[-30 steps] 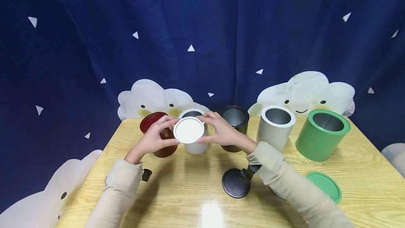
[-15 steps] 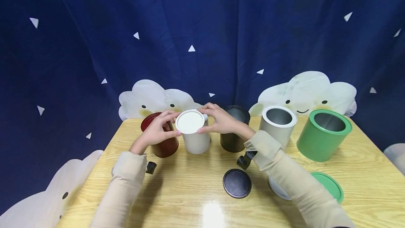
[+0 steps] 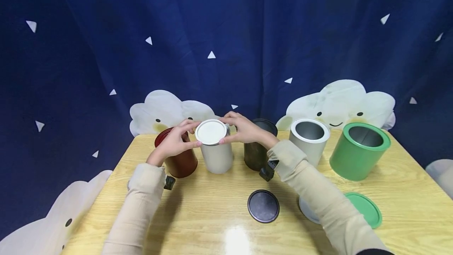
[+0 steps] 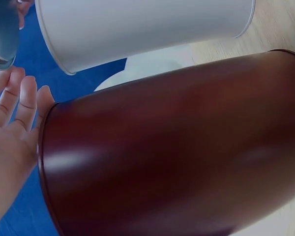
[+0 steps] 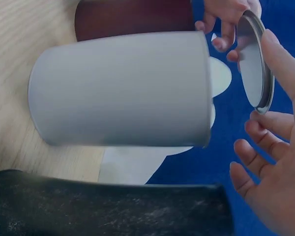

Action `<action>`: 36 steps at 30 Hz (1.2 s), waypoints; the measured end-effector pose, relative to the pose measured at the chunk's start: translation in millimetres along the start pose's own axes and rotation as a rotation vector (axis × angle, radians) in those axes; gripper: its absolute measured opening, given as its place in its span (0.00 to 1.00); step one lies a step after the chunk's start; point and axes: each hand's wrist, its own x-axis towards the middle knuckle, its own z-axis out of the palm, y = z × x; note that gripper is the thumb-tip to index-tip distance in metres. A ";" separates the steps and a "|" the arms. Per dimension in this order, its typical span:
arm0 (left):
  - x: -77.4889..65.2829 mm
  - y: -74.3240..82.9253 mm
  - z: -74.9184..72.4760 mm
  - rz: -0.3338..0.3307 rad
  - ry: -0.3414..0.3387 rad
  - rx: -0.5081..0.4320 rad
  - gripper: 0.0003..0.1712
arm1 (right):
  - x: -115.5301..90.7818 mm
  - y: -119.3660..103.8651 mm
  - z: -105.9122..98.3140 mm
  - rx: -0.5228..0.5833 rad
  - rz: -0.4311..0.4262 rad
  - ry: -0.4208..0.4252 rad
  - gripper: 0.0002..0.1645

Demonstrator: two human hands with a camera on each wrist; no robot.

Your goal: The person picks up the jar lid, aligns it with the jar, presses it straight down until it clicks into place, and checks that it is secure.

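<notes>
A round white lid (image 3: 211,132) is held between both hands, over the mouth of a white can (image 3: 217,160). My left hand (image 3: 175,141) pinches the lid's left edge between thumb and fingers. On the opposite edge, my right hand (image 3: 244,130) grips it the same way. A gap shows between the lid (image 5: 250,64) and the can's rim in the right wrist view, with the lid slightly tilted. Close by the left hand stands a dark red can (image 3: 181,163), its top partly hidden by that hand. Behind the right forearm is a black can (image 3: 255,154).
An open off-white can (image 3: 307,148) and an open green can (image 3: 354,162) stand at the right. A black lid (image 3: 263,206), a white lid (image 3: 308,211) partly under the right sleeve, and a green lid (image 3: 366,209) lie on the wooden table (image 3: 205,215).
Both hands have carried the white lid upward in the head view, from in front of the white can to over its mouth. The cans and the lids on the table stay put.
</notes>
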 end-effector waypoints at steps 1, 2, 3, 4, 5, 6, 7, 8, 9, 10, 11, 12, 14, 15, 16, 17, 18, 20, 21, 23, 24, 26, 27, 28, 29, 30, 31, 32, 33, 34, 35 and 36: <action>0.1 -1.6 0.1 -0.001 0.001 0.003 0.36 | 1.1 1.3 1.1 0.002 0.003 -0.007 0.42; 0.4 -2.7 -0.2 0.000 0.003 0.007 0.36 | 2.3 2.5 2.1 0.001 0.006 -0.010 0.42; 0.6 -2.9 -0.7 -0.002 0.004 0.014 0.36 | 3.4 4.0 2.9 0.000 0.008 -0.011 0.42; 1.1 -3.2 -1.1 -0.002 0.005 0.021 0.36 | 4.4 5.4 3.7 0.001 0.010 -0.014 0.42; 1.6 -3.7 -1.5 -0.003 0.005 0.028 0.36 | 5.1 6.9 4.2 -0.002 0.012 -0.016 0.42; 2.4 -4.1 -1.9 -0.003 0.005 0.035 0.36 | 5.4 8.3 4.4 -0.004 0.013 -0.016 0.42; 3.2 -4.5 -2.8 0.001 0.006 0.048 0.35 | 6.8 9.3 4.4 -0.007 0.013 -0.013 0.42; 3.9 -4.7 -3.5 0.006 0.003 0.064 0.35 | 7.5 10.2 4.2 -0.010 0.015 -0.014 0.42; 4.6 -5.1 -3.7 0.010 -0.005 0.079 0.35 | 7.7 10.8 3.8 -0.010 0.020 -0.020 0.43; 5.4 -5.5 -3.6 0.017 -0.012 0.097 0.34 | 7.8 11.3 3.3 -0.012 0.024 -0.023 0.43; 6.4 -6.0 -3.4 0.022 -0.018 0.113 0.34 | 7.8 11.8 2.7 -0.016 0.026 -0.023 0.43; 7.4 -6.4 -2.9 0.026 -0.025 0.131 0.35 | 7.8 12.2 2.2 -0.017 0.030 -0.026 0.43; 8.7 -7.8 -1.9 0.027 -0.040 0.159 0.35 | 7.9 13.0 1.8 -0.018 0.034 -0.044 0.42; 9.4 -8.7 -1.4 0.023 -0.046 0.165 0.35 | 8.0 13.4 1.8 -0.019 0.035 -0.050 0.42; 10.0 -9.6 -0.9 0.020 -0.049 0.172 0.35 | 8.3 14.1 1.9 -0.021 0.035 -0.052 0.42; 10.6 -10.8 -0.5 0.014 -0.050 0.176 0.35 | 8.7 14.8 2.1 -0.022 0.035 -0.056 0.42; 11.0 -12.1 -0.1 0.009 -0.051 0.181 0.35 | 9.2 15.6 2.3 -0.026 0.032 -0.059 0.41; 11.8 -15.0 0.7 -0.003 -0.060 0.196 0.35 | 10.2 17.7 3.3 -0.040 0.032 -0.069 0.41; 12.5 -16.5 1.3 -0.007 -0.063 0.203 0.35 | 10.6 18.6 3.5 -0.045 0.032 -0.069 0.41; 14.5 -18.4 2.5 -0.021 -0.073 0.217 0.36 | 11.2 20.7 3.3 -0.055 0.033 -0.071 0.41; 15.2 -18.9 3.1 -0.032 -0.082 0.225 0.36 | 11.5 21.6 3.4 -0.058 0.033 -0.077 0.41; 16.0 -19.2 4.3 -0.049 -0.097 0.236 0.36 | 12.3 23.8 4.3 -0.060 0.044 -0.091 0.40; 16.5 -19.2 4.5 -0.053 -0.099 0.240 0.36 | 13.0 24.6 4.6 -0.062 0.044 -0.094 0.40; 16.7 -18.9 4.4 -0.059 -0.100 0.243 0.36 | 13.7 25.5 5.0 -0.063 0.046 -0.099 0.40; 16.7 -18.6 4.4 -0.064 -0.102 0.247 0.36 | 14.3 26.4 5.6 -0.066 0.047 -0.106 0.40; 16.5 -18.7 4.6 -0.066 -0.105 0.249 0.37 | 14.7 26.9 6.1 -0.069 0.048 -0.114 0.40; 16.6 -19.3 4.7 -0.066 -0.107 0.252 0.37 | 15.2 27.6 6.3 -0.074 0.047 -0.119 0.40; 16.9 -19.1 4.3 -0.070 -0.108 0.251 0.36 | 15.8 28.0 6.1 -0.080 0.046 -0.121 0.40; 17.3 -19.6 4.1 -0.072 -0.109 0.252 0.36 | 16.3 28.4 5.8 -0.081 0.046 -0.126 0.40; 17.6 -19.9 3.8 -0.076 -0.112 0.254 0.36 | 16.7 28.8 5.5 -0.081 0.047 -0.133 0.40; 18.0 -20.4 3.7 -0.080 -0.115 0.256 0.36 | 17.2 29.4 5.2 -0.082 0.048 -0.140 0.40; 18.7 -21.3 3.7 -0.081 -0.118 0.262 0.36 | 17.7 30.0 4.8 -0.085 0.052 -0.148 0.40</action>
